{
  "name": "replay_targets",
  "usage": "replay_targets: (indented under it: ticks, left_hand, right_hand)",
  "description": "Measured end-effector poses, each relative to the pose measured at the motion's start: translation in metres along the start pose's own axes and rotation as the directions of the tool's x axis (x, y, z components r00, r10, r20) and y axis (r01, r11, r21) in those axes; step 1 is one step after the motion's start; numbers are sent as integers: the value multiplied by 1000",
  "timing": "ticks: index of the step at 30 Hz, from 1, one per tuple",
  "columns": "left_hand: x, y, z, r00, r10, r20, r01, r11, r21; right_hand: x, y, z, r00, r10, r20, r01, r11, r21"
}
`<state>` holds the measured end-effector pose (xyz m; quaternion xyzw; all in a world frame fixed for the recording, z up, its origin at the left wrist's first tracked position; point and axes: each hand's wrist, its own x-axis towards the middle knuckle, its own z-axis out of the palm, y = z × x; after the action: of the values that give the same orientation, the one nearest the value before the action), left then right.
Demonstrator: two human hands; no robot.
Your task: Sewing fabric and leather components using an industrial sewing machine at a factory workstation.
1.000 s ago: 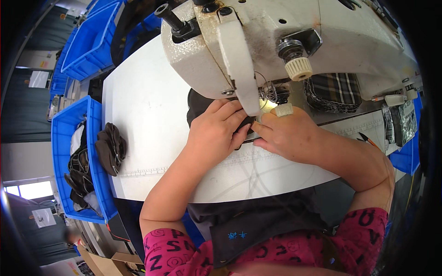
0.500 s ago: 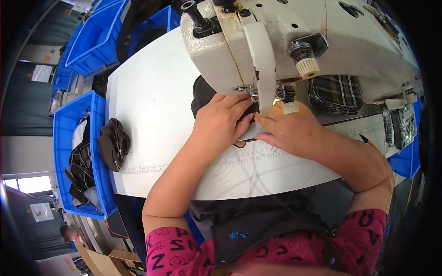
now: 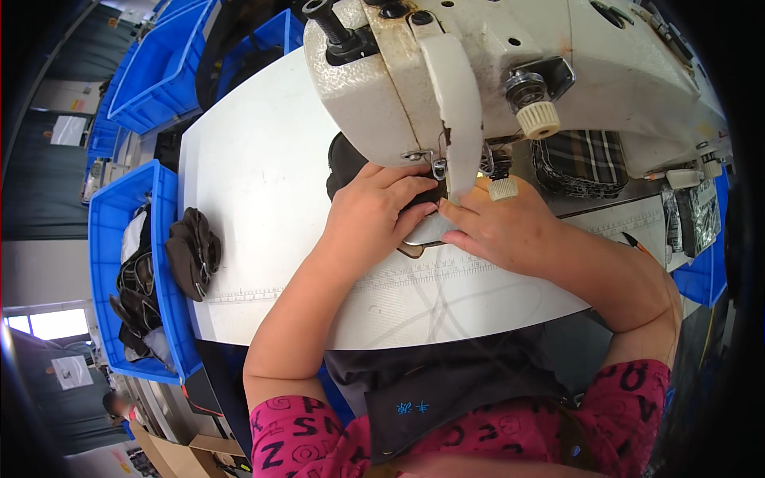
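A dark fabric piece (image 3: 343, 163) with a rounded edge lies under the head of a white sewing machine (image 3: 414, 88). My left hand (image 3: 370, 207) grips it from the left, fingers bent over the cloth and thumb beside the needle area. Close by on the right, my right hand (image 3: 502, 227) holds its edge with index finger and thumb; the machine hides the other fingers in part. Between the hands, a smooth grey plate (image 3: 429, 229) shows, with a small tan edge sticking out under it. The needle's contact with the cloth is hidden.
A stack of plaid fabric pieces (image 3: 580, 163) lies right of the needle. Dark sewn pieces (image 3: 193, 253) sit at the table's left edge, beside a blue bin (image 3: 179, 319) of dark items. A printed ruler strip (image 3: 255, 293) crosses the white table (image 3: 255, 159). Plastic packets (image 3: 701, 219) lie far right.
My left hand and the dark fabric have shifted slightly left, exposing more of the grey plate. My right hand stays nearly in place; the whole view has moved a little.
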<state>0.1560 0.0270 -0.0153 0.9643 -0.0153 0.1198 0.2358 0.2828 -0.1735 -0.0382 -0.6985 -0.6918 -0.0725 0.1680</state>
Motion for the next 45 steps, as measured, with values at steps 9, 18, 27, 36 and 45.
replay_targets:
  ticks: [9, 18, 27, 36, 45]
  left_hand:
    - [3, 2, 6, 997, 5, -76, -1, 999, 52]
    - [4, 2, 11, 986, -17, -168, 30, 997, 77]
    - [9, -7, 8, 975, -88, -202, 91, 996, 7]
    - [-3, -5, -6, 988, -59, -140, 41, 991, -130]
    - [3, -8, 15, 960, 95, -263, -27, 968, 251]
  right_hand:
    - [2, 0, 1, 999, 33, -5, -33, 999, -18]
    - [6, 2, 3, 994, 40, -103, -39, 999, 10]
    - [25, 6, 7, 969, 98, -225, -135, 978, -159]
    - [32, 5, 26, 956, 191, -222, -220, 969, -116]
    - [33, 3, 23, 936, 255, -241, -272, 961, -40]
